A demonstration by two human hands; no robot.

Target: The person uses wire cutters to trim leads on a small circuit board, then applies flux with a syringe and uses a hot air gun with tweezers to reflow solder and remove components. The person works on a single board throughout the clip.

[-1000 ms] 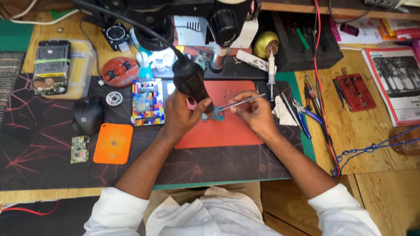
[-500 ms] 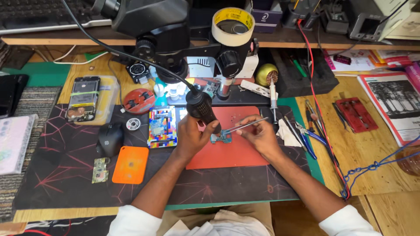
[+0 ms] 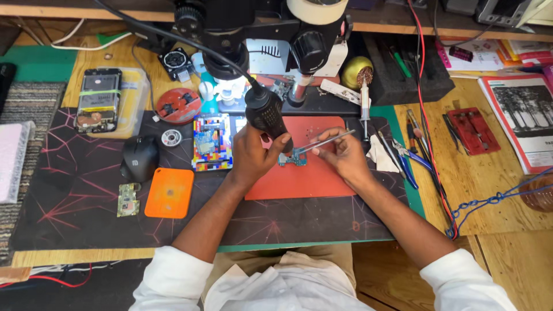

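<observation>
On the red silicone work mat, under the black microscope head, lies a small circuit board: a bluish-green piece of irregular outline, studded with tiny metal parts too fine to make out, partly hidden by the hands that meet over it. The left hand is wrapped tight around the black handle of a hot-air tool, whose thick black cable runs up and away to the left past the microscope; its nozzle end points down at the board and is covered by the fingers, so whether it touches the board cannot be told. The right hand pinches a pair of slim metal tweezers, held at a shallow slant with the tips down at the board's right edge. Both sleeves are white. Left of the red mat, on the dark patterned desk mat, sit a colourful rectangular board holder, a black computer mouse, an orange square pad, and a second small green circuit board. An opened phone lies farther back on the left. Blue-handled pliers rest to the right of the red mat, and a red metal jig lies on the wooden bench beyond.
</observation>
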